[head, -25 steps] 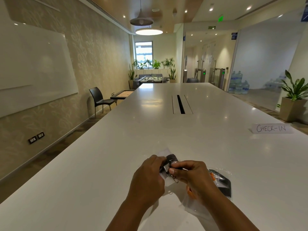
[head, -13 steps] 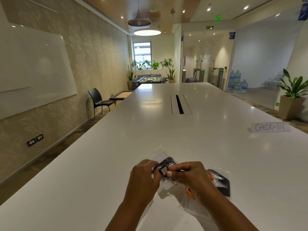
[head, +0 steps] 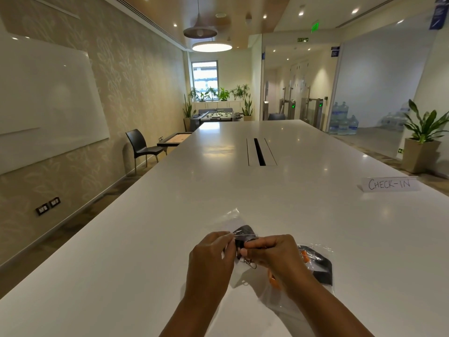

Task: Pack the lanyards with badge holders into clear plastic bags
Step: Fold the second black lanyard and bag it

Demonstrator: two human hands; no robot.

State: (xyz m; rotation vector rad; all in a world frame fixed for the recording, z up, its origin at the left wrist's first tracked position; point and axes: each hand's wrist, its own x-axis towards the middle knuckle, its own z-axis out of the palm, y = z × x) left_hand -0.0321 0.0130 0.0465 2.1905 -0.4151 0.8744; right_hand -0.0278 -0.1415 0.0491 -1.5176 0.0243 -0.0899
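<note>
A clear plastic bag is held just above the white table near its front edge. My left hand pinches the bag's open rim. My right hand grips a bundled black lanyard at the bag's mouth, and its metal clip hangs below my fingers. To the right, partly under my right forearm, lies a packed bag holding a black lanyard and something orange. I see no badge holder clearly.
A folded paper sign reading CHECK-IN stands on the table at the right. A black cable slot runs along the table's middle. A black chair stands by the left wall, a potted plant at the right.
The black lanyard has slid further into the bag's mouth. My left hand has shifted a little left along the rim. The camera has tilted slightly.
</note>
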